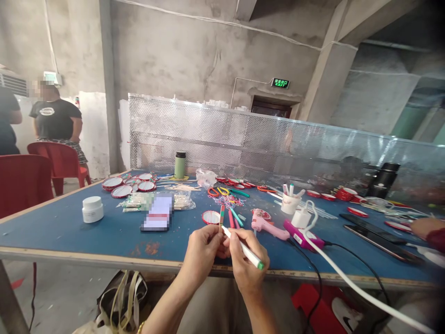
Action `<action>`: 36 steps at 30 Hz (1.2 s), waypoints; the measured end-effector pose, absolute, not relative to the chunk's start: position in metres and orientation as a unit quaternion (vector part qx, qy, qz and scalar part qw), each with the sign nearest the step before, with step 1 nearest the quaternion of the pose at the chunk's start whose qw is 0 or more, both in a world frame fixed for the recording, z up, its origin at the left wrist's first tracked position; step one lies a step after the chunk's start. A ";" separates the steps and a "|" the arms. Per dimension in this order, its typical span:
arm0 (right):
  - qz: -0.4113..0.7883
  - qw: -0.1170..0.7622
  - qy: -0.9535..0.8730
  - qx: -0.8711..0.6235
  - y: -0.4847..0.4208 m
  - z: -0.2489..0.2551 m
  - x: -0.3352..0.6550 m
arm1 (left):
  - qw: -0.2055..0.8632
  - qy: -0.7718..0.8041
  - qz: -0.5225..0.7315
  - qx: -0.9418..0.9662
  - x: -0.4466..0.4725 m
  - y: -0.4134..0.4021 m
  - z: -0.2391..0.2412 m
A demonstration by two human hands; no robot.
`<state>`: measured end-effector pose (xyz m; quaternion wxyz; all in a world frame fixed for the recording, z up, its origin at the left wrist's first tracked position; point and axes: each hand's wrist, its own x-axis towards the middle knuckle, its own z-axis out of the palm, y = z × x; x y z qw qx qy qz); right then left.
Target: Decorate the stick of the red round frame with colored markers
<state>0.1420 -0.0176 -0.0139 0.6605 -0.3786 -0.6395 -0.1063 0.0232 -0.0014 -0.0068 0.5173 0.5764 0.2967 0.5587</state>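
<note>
My left hand (202, 249) pinches the lower end of a thin wooden craft stick (221, 214), which stands upright with green and red coloured bands. In my right hand (249, 274) is a white marker pen (252, 256) with a green end, gripped as for writing. Its tip meets the stick close to my left fingertips. Just behind the hands lies a round red-rimmed disc (210, 217) with a pale face. Beside it are a red marker (231, 217) and a teal marker (238, 218).
A pink glue gun (269, 227) and a purple power strip (303, 235) with cables lie to the right. A phone (158, 212) and a white jar (92, 209) are left. More red-rimmed discs (122, 191) stand behind. A co-worker's arm (427, 229) reaches in at right.
</note>
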 end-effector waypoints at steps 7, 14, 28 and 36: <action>-0.051 0.686 -0.618 -0.381 -0.016 -0.017 0.141 | 0.515 0.300 0.552 0.583 0.023 -0.001 -0.007; -0.053 0.680 -0.621 -0.386 -0.016 -0.016 0.141 | 0.500 0.305 0.548 0.597 0.022 -0.003 -0.006; -0.111 0.661 -0.632 -0.390 -0.020 -0.013 0.141 | 0.512 0.298 0.558 0.581 0.023 -0.004 -0.004; -0.114 0.652 -0.645 -0.382 -0.019 -0.012 0.141 | 0.501 0.300 0.559 0.589 0.023 -0.002 -0.008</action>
